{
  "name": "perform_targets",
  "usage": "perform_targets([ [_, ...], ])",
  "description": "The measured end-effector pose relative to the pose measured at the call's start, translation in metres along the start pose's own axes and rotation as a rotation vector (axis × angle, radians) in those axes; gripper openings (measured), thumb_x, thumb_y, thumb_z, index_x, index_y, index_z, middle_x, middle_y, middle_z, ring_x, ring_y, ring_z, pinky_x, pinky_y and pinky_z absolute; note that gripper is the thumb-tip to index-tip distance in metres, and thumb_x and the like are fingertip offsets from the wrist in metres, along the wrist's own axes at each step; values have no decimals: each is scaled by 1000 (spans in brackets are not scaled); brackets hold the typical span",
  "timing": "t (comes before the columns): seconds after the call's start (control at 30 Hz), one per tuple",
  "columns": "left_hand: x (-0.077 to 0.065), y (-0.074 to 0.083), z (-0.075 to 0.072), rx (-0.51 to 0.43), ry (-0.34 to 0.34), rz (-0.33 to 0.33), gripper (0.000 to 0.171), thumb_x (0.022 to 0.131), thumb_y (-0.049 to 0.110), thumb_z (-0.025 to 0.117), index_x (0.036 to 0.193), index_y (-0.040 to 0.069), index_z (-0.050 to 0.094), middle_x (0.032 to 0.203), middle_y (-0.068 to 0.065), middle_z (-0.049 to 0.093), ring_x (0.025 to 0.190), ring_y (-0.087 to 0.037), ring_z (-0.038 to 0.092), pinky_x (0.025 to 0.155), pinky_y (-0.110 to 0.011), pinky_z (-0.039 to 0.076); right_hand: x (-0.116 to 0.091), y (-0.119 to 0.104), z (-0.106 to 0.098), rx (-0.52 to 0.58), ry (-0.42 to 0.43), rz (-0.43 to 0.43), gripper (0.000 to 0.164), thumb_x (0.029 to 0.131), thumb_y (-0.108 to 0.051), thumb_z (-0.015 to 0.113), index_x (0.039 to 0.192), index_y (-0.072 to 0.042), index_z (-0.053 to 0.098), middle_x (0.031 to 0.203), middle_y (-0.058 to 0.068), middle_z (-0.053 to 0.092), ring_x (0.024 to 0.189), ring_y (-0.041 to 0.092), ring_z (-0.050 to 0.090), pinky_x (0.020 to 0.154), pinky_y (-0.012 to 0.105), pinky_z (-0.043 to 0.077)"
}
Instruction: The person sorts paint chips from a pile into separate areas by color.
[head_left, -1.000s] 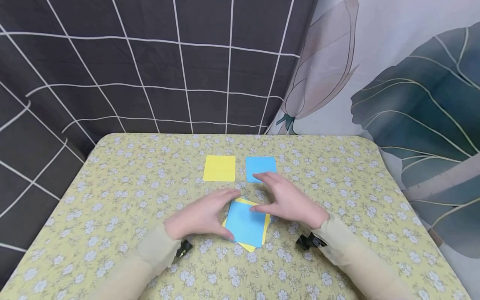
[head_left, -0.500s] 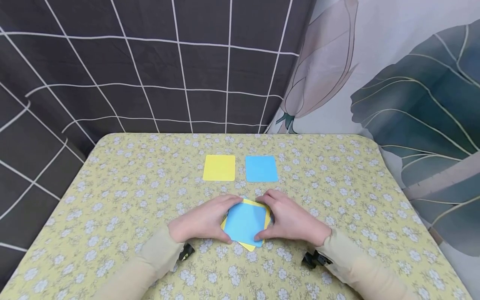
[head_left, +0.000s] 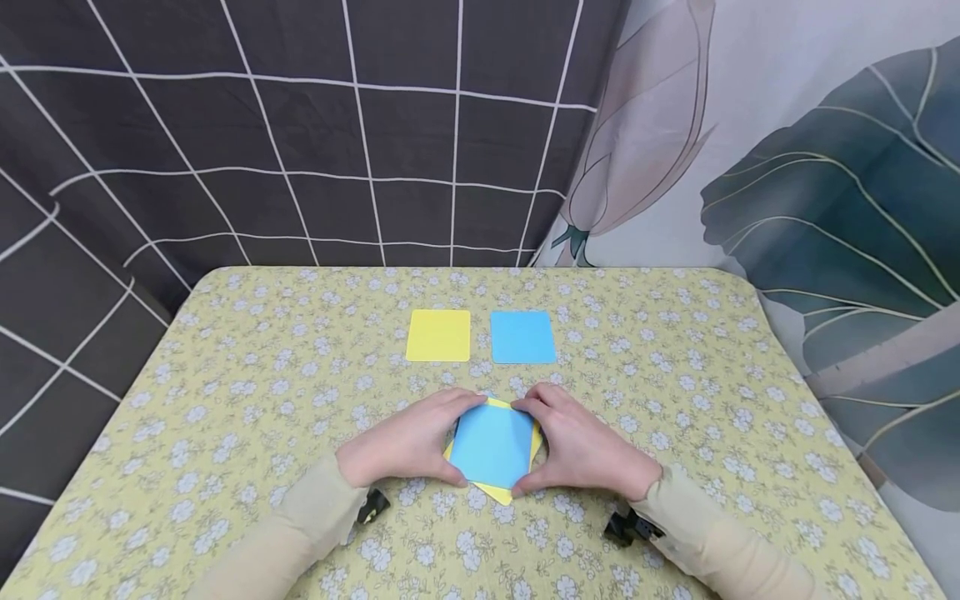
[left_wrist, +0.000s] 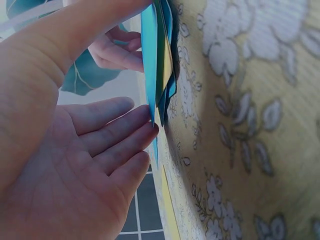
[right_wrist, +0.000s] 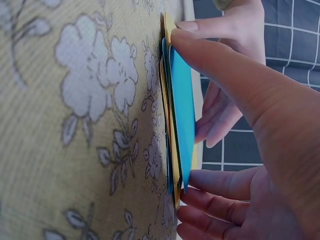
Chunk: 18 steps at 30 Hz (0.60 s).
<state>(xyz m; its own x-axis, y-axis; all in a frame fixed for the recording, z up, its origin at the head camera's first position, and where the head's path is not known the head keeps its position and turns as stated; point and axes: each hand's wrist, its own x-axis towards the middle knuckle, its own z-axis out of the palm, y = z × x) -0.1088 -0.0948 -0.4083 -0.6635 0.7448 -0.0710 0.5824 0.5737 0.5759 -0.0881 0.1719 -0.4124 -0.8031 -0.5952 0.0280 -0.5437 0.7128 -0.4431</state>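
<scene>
In the head view, a loose stack of square blue and yellow cards (head_left: pixel 492 446) lies near the middle of the table, a blue one on top and yellow corners poking out askew beneath. My left hand (head_left: pixel 412 437) grips its left side, thumb at the near edge and fingers at the far edge. On the right side my right hand (head_left: pixel 581 442) holds it the same way. Seen edge-on in the right wrist view, the stack (right_wrist: pixel 182 107) has blue and yellow layers fanned slightly apart. The left wrist view shows the thumb and fingertips at the cards (left_wrist: pixel 150 50).
Beyond the hands, a single yellow card (head_left: pixel 438 336) and a single blue card (head_left: pixel 522 337) lie flat side by side, a gap between them. A floral yellow cloth (head_left: pixel 247 375) covers the table. Behind it hangs a dark gridded curtain (head_left: pixel 300 125).
My right hand has come down from over the far blue card and the stack's top to grip the stack's right side. The left hand has barely shifted; its thumb stays at the near edge.
</scene>
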Motion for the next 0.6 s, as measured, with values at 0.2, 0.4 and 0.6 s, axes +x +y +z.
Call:
perform_targets([
  [0.2,1,1,-1,14,16,4,107,70,36,94,155,2,38,154,-9,44,140,-23,42,115,-37,36,0,-1,0,-11,3,4,110,59,-72,87,138,-2,58,123,3,54,104,16,52,88,36,54],
  [0.4,2,1,-2,16,62,4,107,70,37,94,155,3,39,155,-8,43,140,-23,42,115,-39,35,0,-2,-3,-12,20,25,112,61,-65,91,143,1,53,128,7,54,107,19,55,90,37,55],
  [0.6,5,1,-2,15,81,-15,106,72,38,93,155,3,37,156,-10,42,142,-23,38,117,-39,33,2,-2,-5,-16,48,53,108,60,-58,94,142,1,54,131,9,53,108,21,57,89,37,56],
])
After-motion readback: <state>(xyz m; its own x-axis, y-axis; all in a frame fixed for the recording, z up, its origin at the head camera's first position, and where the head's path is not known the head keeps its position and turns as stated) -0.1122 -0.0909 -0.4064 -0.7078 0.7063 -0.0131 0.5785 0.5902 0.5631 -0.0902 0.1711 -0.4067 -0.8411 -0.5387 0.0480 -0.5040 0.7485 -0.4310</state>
